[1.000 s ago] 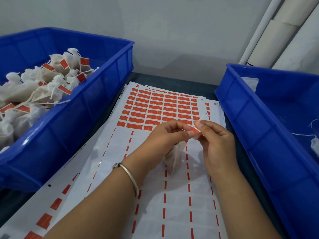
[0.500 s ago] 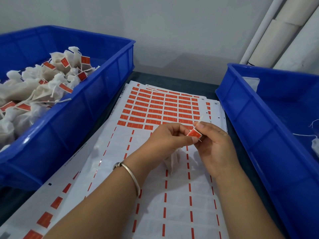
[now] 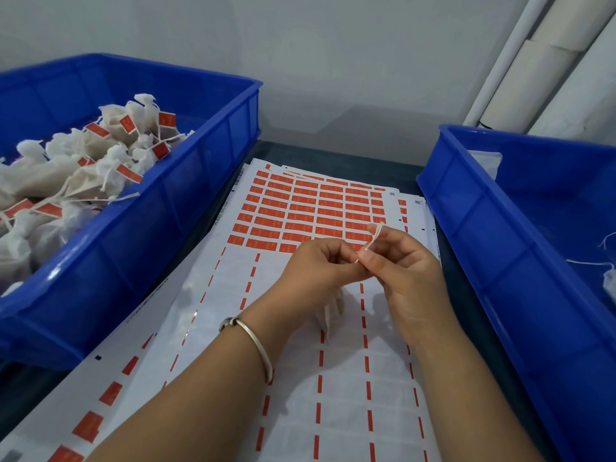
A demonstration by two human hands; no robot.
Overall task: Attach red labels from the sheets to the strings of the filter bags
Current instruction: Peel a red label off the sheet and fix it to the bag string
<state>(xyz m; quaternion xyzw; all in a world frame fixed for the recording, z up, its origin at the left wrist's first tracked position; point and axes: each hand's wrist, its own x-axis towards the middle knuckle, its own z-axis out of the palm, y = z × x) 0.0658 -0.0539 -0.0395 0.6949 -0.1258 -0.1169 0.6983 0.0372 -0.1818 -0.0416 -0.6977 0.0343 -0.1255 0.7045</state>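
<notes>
My left hand (image 3: 320, 265) and my right hand (image 3: 400, 261) meet fingertip to fingertip above the label sheet (image 3: 300, 221). Between them they pinch a red label (image 3: 357, 260), seen edge-on and almost hidden, folded on a white string (image 3: 375, 237) that loops up over my right fingers. The white filter bag (image 3: 330, 311) hangs below my hands, mostly hidden by them. Rows of red labels fill the sheet's far half; the near half is peeled backing with red strips.
A blue bin (image 3: 186, 208) on the left holds several labelled filter bags (image 3: 100, 161). Another blue bin (image 3: 493, 248) on the right has a few white bags and strings (image 3: 596, 265) at its edge. White pipes (image 3: 533, 61) stand at the back right.
The red label, face-up between my fingertips half a second ago, is now pressed edge-on and nearly hidden. The string loop now sticks up above my right fingers.
</notes>
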